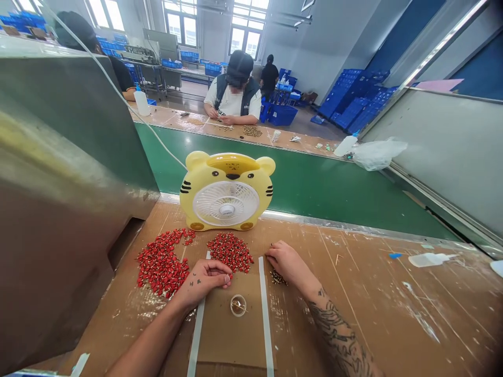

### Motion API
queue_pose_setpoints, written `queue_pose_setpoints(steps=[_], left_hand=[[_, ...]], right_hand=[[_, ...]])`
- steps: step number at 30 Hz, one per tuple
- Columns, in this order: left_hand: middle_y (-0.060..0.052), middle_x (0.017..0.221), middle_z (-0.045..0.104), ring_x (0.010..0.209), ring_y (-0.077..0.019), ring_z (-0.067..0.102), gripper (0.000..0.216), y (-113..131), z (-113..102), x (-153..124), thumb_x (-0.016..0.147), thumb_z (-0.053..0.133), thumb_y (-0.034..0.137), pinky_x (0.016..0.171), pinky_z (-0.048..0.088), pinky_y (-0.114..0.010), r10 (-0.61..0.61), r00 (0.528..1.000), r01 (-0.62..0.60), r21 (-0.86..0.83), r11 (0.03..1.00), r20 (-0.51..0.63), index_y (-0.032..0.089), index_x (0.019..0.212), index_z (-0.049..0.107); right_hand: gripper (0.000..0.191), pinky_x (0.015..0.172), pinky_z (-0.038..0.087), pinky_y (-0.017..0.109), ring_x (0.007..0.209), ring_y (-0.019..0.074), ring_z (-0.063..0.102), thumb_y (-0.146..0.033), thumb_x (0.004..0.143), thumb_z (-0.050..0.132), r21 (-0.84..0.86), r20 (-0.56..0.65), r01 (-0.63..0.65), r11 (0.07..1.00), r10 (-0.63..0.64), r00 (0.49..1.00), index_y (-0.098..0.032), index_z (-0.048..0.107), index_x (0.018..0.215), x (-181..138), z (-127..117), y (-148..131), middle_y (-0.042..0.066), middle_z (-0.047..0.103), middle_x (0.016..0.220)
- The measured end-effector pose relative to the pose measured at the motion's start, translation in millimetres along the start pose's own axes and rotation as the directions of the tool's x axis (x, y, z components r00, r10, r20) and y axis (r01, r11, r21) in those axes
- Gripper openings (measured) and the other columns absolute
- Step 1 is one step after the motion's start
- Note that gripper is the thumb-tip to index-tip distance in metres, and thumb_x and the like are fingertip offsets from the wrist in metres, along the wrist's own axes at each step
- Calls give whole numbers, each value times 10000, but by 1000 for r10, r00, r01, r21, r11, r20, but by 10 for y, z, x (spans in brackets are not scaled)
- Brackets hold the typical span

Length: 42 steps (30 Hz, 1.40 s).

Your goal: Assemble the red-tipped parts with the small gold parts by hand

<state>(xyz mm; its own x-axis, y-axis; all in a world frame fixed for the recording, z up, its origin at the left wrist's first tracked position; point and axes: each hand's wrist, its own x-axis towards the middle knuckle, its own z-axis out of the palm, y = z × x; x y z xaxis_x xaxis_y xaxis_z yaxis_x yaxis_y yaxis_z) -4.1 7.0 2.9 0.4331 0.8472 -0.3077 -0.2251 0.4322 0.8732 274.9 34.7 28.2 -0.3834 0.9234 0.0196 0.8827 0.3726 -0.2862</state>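
My left hand [208, 278] is closed in a pinch above the cardboard sheet, at the near edge of a pile of small red pieces with pale tips [231, 251]. Whatever lies between its fingertips is too small to make out. To the right of the taped strip, my right hand [286, 262] has its fingers drawn together, thumb side toward the sheet. Small dark-and-gold pieces [277, 277] lie partly hidden beneath it. On the cardboard sheet [231, 345] between my arms stands a small clear cup [238, 305] with amber liquid and a thin stick in it.
A larger red pile [163, 264] lies left. A yellow tiger-faced fan [227, 191] stands behind the piles, before a green conveyor belt [314, 186]. A metal housing [70, 199] borders the left side. A squeeze bottle [428, 259] lies right. A co-worker [236, 94] sits opposite.
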Motion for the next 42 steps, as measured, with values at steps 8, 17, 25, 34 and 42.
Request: queue_pose_setpoints(steps=[8, 17, 25, 34, 42], left_hand=[[-32, 639, 704, 584, -123, 626, 249, 104, 60, -38, 638, 841, 276, 628, 489, -236, 60, 997, -60, -16, 998, -44, 107, 794, 744], [-33, 676, 709, 608, -132, 639, 215, 14, 150, -42, 670, 819, 275, 648, 516, -242, 154, 986, -153, 32, 988, -62, 121, 805, 751], [-97, 861, 725, 777, -189, 670, 175, -15, 166, -57, 724, 782, 285, 702, 544, -268, 363, 928, -347, 169, 923, -78, 138, 819, 777], [-100, 860, 720, 805, -201, 669, 156, 9, 188, -83, 759, 753, 280, 723, 542, -279, 396, 917, -378, 199, 904, -55, 151, 842, 784], [-111, 859, 733, 808, -211, 679, 129, 22, 166, -79, 776, 705, 206, 712, 536, -279, 426, 903, -394, 294, 871, -50, 149, 848, 795]], right_hand=[[126, 643, 475, 287, 683, 185, 596, -171, 843, 553, 182, -139, -40, 982, 66, 988, -175, 667, 789, -97, -12, -51, 26, 650, 718], [192, 678, 575, 294, 775, 202, 702, -347, 844, 669, 720, -217, 7, 693, 216, 952, -191, 766, 903, -207, 227, -539, 78, 753, 864], [182, 719, 583, 320, 831, 215, 696, -385, 819, 721, 844, -182, 32, 536, 230, 956, -237, 800, 888, -157, 249, -818, 80, 752, 877], [116, 729, 591, 328, 813, 212, 697, -294, 827, 700, 805, -186, 18, 593, 224, 957, -234, 793, 863, -167, 245, -984, 75, 750, 870], [73, 743, 547, 316, 804, 198, 679, -220, 851, 665, 695, -199, 23, 718, 161, 967, -213, 731, 882, -190, 250, -987, 54, 734, 874]])
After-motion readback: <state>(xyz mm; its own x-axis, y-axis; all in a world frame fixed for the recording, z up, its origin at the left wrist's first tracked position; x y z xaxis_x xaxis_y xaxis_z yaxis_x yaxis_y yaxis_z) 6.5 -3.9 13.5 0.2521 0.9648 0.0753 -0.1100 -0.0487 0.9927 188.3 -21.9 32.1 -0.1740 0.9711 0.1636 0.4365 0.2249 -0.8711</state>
